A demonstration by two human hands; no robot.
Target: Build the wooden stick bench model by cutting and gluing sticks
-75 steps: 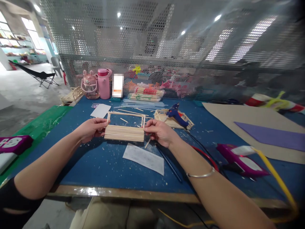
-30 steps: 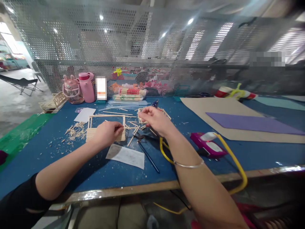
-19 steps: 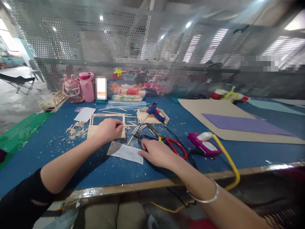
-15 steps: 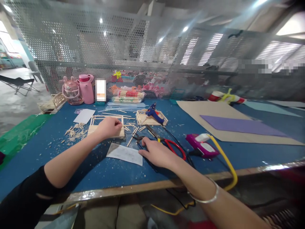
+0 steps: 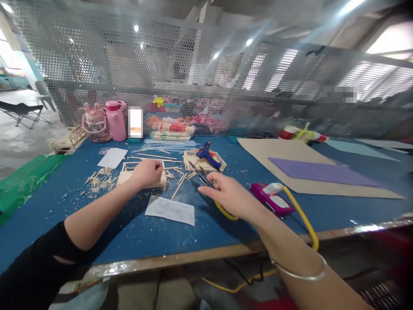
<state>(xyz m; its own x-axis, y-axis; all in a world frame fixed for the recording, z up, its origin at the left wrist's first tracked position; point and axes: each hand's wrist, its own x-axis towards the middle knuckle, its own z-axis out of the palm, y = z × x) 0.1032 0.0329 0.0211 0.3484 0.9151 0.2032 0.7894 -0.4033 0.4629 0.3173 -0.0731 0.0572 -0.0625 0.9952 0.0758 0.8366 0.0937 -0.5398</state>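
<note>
One left hand [image 5: 147, 173], bunched over one stick frame [image 5: 125, 176], grip I can't make out; one right hand [image 5: 229, 194] clasping one dark tool [image 5: 204, 176]; one paper strip [image 5: 170, 210].

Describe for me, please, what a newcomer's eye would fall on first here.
Probably the left hand at the pale stick frame and the right hand holding a dark tool, both over the blue table. Just beyond, the blue glue gun rests on a second stick frame, with the magenta device to its right and nearer. At the back left, the pink flask stands upright before the perforated screen.
</note>
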